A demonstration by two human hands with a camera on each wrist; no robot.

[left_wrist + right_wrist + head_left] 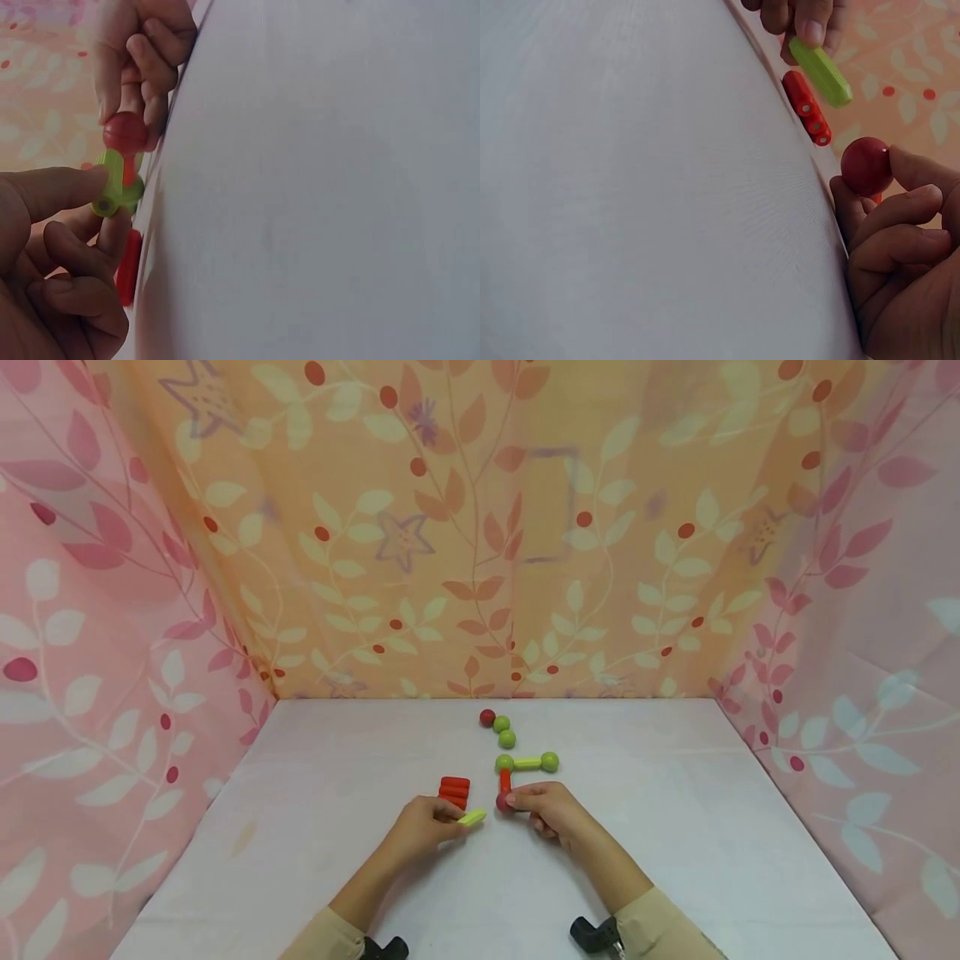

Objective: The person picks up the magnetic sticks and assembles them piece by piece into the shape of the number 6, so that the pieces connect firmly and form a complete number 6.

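Between thumb and fingers, my left hand pinches a yellow-green rod, just left of the joined pieces. My right hand pinches a dark red ball at the near end of those pieces. From that ball a red rod runs back to a green ball. A second yellow-green rod links it to another green ball on the right. In the left wrist view the held rod overlaps the red ball; whether they touch I cannot tell.
Several red rods lie side by side just beyond my left hand. Farther back on the white table are a loose red ball and two green balls. Patterned curtains enclose the back and sides.
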